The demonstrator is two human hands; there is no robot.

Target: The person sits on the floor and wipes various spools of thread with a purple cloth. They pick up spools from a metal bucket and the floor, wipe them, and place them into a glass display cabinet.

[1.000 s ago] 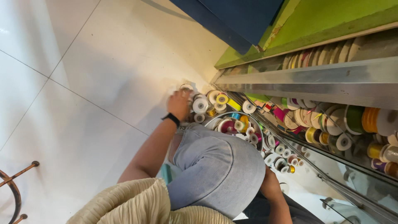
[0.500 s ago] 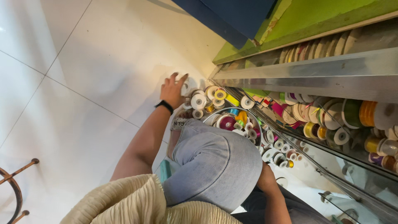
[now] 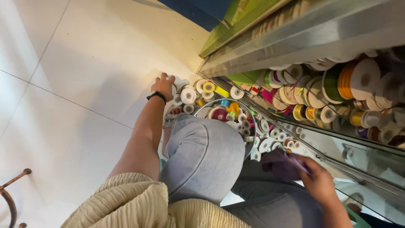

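Left hand (image 3: 163,85), fingers curled on white ribbon spool (image 3: 173,89) on floor, eleven o'clock of round tray (image 3: 201,106). Right hand (image 3: 317,182) grips purple cloth (image 3: 283,163). Many spools remain loose; sorting looks unfinished.

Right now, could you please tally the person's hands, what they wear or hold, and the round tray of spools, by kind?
Hands: 2, left hand and right hand
Black wristband: 1
Purple cloth: 1, held in the right hand
Round metal tray: 1
Total: 5
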